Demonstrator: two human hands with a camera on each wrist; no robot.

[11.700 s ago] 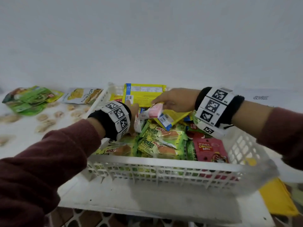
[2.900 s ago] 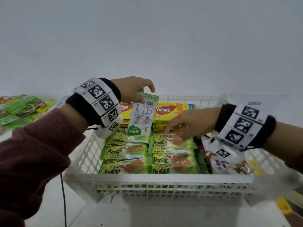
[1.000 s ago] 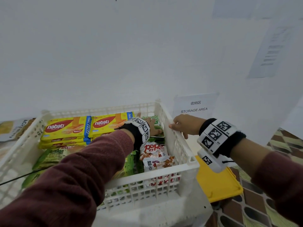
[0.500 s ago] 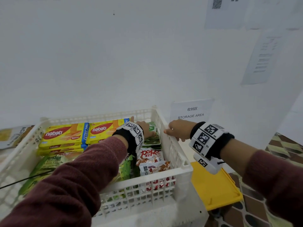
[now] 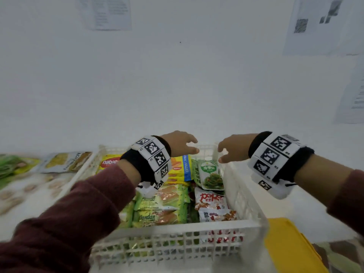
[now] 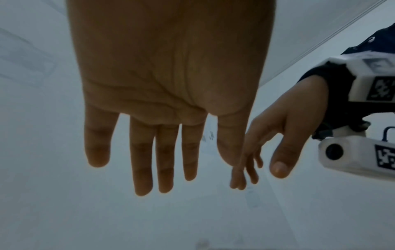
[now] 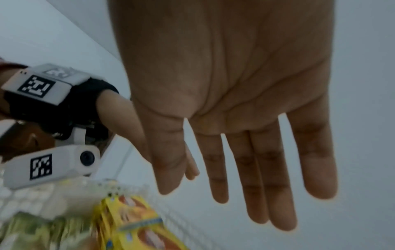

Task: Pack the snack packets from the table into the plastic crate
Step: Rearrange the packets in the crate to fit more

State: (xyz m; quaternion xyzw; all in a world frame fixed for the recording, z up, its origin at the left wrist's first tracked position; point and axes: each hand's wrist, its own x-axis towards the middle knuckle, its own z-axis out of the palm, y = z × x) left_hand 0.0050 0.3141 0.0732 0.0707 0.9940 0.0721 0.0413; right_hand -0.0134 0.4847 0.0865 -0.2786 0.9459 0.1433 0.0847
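Now your left hand (image 5: 178, 142) and right hand (image 5: 233, 149) both hover empty, fingers straight and loose, above the far end of the crate (image 5: 177, 231). Packets (image 5: 159, 201) fill it; more (image 5: 65, 161) lie on the surface (image 5: 25, 209) at left.

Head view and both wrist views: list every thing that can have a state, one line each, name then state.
White plastic lattice crate: upright, packed with packets.
Green seaweed snack packet: lying in the crate's far right corner.
Yellow Nabati wafer packs: stacked along the far wall.
Green Pandan cake packets: lying flat in rows.
Left hand: fingers straight, holding nothing.
Right hand: fingers straight, holding nothing.
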